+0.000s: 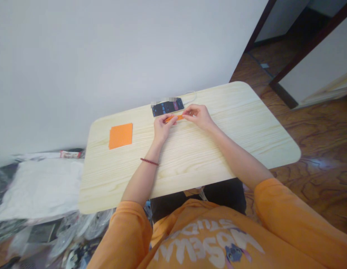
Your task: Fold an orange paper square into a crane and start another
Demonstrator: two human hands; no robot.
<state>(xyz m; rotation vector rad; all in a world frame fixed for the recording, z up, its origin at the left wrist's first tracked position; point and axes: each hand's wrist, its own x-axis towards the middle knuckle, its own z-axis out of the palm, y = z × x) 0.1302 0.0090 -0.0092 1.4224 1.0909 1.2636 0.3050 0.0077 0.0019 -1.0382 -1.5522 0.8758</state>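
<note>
A narrow folded piece of orange paper [179,117] is stretched between my two hands, just above the table. My left hand [162,127] pinches its left end, with the thumb lying along the strip. The fingertips of my right hand [199,116] close on the other end. Directly behind the paper lies a phone [167,108] with its screen lit. A stack of square orange paper sheets [121,136] rests to the left of my left hand.
The pale wood-grain table [196,157] stands against a white wall [114,56]. A white cable [191,98] runs from the phone's right end. Bagged items and a white package [47,183] lie beyond the table's left edge. Wooden floor [316,134] shows on the right.
</note>
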